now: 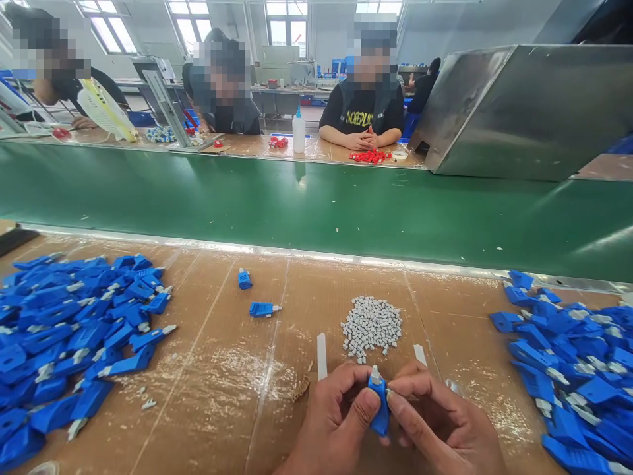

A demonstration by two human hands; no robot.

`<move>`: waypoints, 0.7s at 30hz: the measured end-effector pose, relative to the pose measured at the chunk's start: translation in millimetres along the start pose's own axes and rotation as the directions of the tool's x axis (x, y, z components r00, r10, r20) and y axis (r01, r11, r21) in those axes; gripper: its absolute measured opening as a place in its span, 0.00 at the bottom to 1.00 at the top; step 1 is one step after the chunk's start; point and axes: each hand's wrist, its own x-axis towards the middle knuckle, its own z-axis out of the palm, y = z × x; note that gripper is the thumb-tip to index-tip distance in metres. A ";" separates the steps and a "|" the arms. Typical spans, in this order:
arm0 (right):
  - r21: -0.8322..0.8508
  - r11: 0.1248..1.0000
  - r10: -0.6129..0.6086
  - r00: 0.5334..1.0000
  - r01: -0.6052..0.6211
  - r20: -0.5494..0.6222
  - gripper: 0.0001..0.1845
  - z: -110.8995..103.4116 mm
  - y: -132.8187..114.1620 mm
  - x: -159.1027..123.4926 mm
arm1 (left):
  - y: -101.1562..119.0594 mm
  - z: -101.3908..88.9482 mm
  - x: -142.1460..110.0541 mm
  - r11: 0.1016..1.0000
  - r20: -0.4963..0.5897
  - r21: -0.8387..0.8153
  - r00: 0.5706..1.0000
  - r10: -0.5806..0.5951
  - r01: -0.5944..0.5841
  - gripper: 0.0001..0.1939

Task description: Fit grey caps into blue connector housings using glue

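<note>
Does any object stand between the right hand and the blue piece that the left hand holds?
Nothing visible does: the right hand is at the side of the blue piece, which the left hand holds. Whether the right hand pinches something tiny there, I cannot tell.

1. Illumination: bright; daylight enters through rear windows [287, 31].
2. Glare: white patches on glossy worktop [208, 422]; pale sheen along green belt [237, 204].
3. Focus: far background slightly soft.
4. Masking: pixelation covers co-workers' heads [222, 72].
</note>
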 end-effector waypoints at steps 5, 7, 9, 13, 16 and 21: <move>-0.046 0.999 -0.018 0.995 0.023 0.101 0.12 -4.8 3.5 1.8 | -0.6 -2.8 -3.3 0.971 -0.024 0.203 0.991 0.133 -0.125 0.23; -0.014 1.000 0.019 0.995 -0.018 0.102 0.13 -4.3 -1.6 3.4 | 1.7 -3.8 -3.4 0.954 -0.018 0.263 0.988 0.152 -0.142 0.24; 0.036 0.997 0.060 0.990 -0.065 0.125 0.15 -4.3 -7.2 5.0 | 4.2 -3.8 -2.7 0.973 0.002 0.209 0.995 0.101 -0.099 0.25; 0.179 0.968 0.141 0.972 -0.175 0.188 0.14 -12.9 -1.7 8.2 | 6.4 -1.8 -1.7 0.997 0.065 -0.044 0.996 -0.063 0.066 0.26; 0.283 0.931 0.133 0.937 -0.230 0.324 0.22 -23.0 12.8 9.3 | 9.3 0.1 -1.2 0.990 0.089 -0.106 0.993 -0.083 0.092 0.28; 0.266 0.907 0.228 0.913 -0.326 0.339 0.23 -25.1 11.0 6.7 | 22.5 4.2 1.4 0.986 0.155 -0.157 0.987 -0.035 0.059 0.28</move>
